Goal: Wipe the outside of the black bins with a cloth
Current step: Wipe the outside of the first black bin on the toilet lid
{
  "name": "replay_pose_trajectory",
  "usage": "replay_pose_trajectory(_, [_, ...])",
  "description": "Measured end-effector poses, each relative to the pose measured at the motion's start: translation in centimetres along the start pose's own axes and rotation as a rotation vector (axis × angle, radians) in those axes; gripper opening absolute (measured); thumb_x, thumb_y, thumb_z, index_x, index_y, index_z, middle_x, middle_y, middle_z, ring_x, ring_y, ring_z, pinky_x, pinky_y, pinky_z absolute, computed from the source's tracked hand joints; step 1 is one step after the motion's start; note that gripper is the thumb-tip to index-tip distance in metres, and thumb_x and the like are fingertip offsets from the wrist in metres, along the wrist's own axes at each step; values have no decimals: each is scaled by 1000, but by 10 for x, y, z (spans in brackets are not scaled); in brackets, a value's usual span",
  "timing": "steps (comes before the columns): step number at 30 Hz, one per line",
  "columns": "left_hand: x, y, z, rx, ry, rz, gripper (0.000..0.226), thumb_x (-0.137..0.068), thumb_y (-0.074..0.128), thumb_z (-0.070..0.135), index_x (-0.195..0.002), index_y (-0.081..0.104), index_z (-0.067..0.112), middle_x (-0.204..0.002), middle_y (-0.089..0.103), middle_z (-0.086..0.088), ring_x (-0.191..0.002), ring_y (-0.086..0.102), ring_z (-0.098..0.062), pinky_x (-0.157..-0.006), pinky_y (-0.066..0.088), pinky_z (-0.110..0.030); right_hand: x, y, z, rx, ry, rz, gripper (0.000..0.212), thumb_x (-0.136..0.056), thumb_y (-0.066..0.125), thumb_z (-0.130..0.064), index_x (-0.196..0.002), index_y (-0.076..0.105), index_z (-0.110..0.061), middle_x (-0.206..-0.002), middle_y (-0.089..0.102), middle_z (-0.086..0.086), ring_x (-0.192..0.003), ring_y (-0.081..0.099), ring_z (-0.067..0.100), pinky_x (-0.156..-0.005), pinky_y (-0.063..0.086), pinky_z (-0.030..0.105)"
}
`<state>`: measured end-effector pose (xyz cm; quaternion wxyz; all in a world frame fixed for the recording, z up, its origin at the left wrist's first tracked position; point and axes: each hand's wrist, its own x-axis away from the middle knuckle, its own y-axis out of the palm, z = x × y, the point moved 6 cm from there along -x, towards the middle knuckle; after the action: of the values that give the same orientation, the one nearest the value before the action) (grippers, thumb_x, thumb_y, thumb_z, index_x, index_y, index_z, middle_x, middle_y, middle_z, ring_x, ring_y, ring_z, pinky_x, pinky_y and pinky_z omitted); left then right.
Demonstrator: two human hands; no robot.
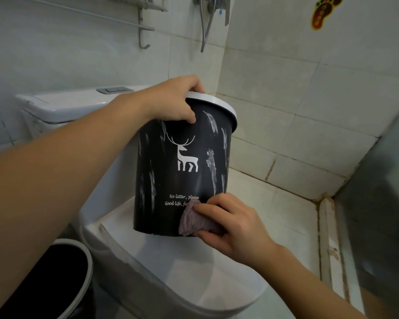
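Left hand [177, 100] grips the bin [171, 180] rim at 12 o'clock; right hand [230, 224] pinches the cloth [191, 221] at 5. Best press firmly, sweeping upward over the smears.

Your bin [182, 171] stands tilted on the closed toilet lid [171, 268], with the cistern [62, 107] behind it to the left and the tiled corner to its far right. Your left hand [173, 100] grips the bin's rim at the top, while your right hand [230, 226] presses the cloth [194, 221] against the bin's lower right side, near the base. A second bin [65, 279] sits on the floor at near left, beside the toilet; a rail [115, 21] hangs on the far wall, above the cistern.
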<state>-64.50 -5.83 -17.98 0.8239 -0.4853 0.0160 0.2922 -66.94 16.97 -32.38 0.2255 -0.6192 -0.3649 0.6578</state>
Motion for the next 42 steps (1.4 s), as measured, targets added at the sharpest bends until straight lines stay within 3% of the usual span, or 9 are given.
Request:
replay_pose_trajectory(5, [3, 6, 2, -63, 1, -6, 63, -60, 86, 38, -114, 54, 44, -110, 63, 12, -104, 60, -19, -95, 49, -41, 3, 2, -2, -21, -32, -10, 39, -83, 77, -32, -116, 71, -14, -101, 65, 5, -85, 61, 23, -63, 54, 37])
replay_pose_trajectory(10, [5, 2, -1, 5, -1, -14, 60, -60, 90, 30, -105, 56, 49, -104, 64, 15, -96, 64, -14, -78, 54, -33, 3, 1, 2, 23, -28, 27, 37, -84, 76, -29, -116, 70, -12, -100, 65, 6, -85, 61, 25, -62, 54, 37])
replay_pose_trajectory(15, [8, 1, 3, 20, 16, -35, 57, -57, 91, 32, -93, 54, 56, -100, 61, 18, -92, 62, -10, -69, 50, -30, -8, -13, 22, 71, 144, 195, 39, -81, 81, -25, -115, 70, -7, -99, 66, 8, -87, 62, 26, -65, 55, 39])
replay_pose_trajectory(24, [8, -1, -5, 52, 9, -27, 58, -58, 91, 29, -94, 55, 56, -102, 63, 14, -92, 65, -14, -71, 55, -33, 13, 8, -2, 69, -140, -23, 30, -84, 73, -28, -110, 72, -13, -97, 65, 6, -78, 58, 23, -54, 50, 34])
replay_pose_trajectory(30, [15, -7, -12, 81, -22, -32, 58, -57, 91, 28, -96, 56, 53, -105, 64, 9, -94, 66, -19, -75, 59, -40, -8, -3, 15, 40, 61, 106, 38, -86, 70, -31, -116, 69, -8, -101, 65, 7, -87, 61, 26, -64, 55, 39])
replay_pose_trajectory(37, [17, -7, -13, 109, -15, -37, 58, -51, 90, 33, -94, 58, 54, -102, 66, 11, -91, 68, -18, -69, 59, -37, 15, 12, -10, 40, -168, -85, 31, -87, 71, -29, -112, 70, -12, -97, 63, 7, -80, 58, 26, -56, 51, 36])
replay_pose_trajectory(42, [18, -9, -16, 104, -23, -22, 58, -54, 91, 29, -95, 57, 53, -102, 65, 11, -92, 67, -18, -75, 60, -40, -11, 1, 4, 55, -26, 50, 34, -88, 68, -28, -117, 68, -10, -100, 64, 8, -85, 60, 28, -63, 54, 38])
